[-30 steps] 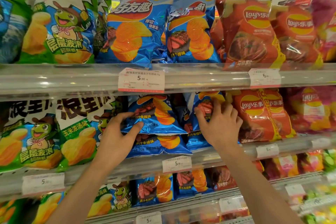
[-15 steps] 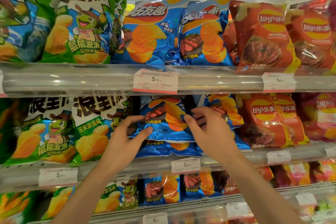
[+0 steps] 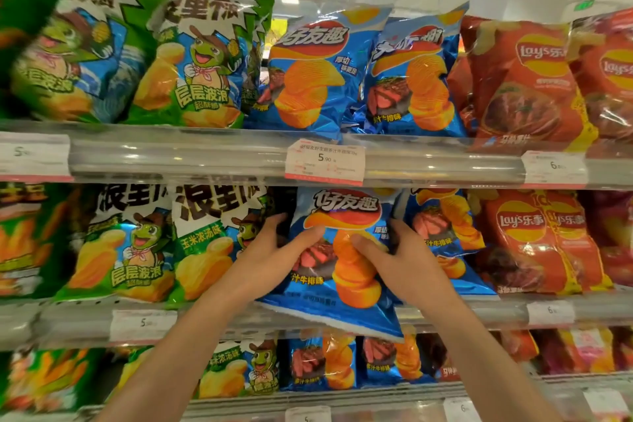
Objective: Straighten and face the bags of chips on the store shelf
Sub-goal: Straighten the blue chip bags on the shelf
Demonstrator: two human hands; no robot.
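A blue bag of ridged chips (image 3: 342, 216) stands upright at the front of the middle shelf (image 3: 479, 313), its logo facing me and its lower edge hanging over the shelf rail. My left hand (image 3: 274, 257) grips the bag's left side, thumb across the front. My right hand (image 3: 400, 257) grips its right side, thumb on the printed chips. A second blue bag (image 3: 445, 226) stands just right of it, partly behind my right hand.
Green frog-mascot bags (image 3: 130, 243) fill the shelf to the left, red Lay's bags (image 3: 527, 240) to the right. The upper shelf (image 3: 205, 154) and the lower shelf (image 3: 376, 394) carry the same brands. Price tags (image 3: 324, 161) line the clear rails.
Both hands have closed on one blue bag and drawn it forward and upright, so its logo now faces out. The right hand moved left from the neighbouring bag. The camera came closer.
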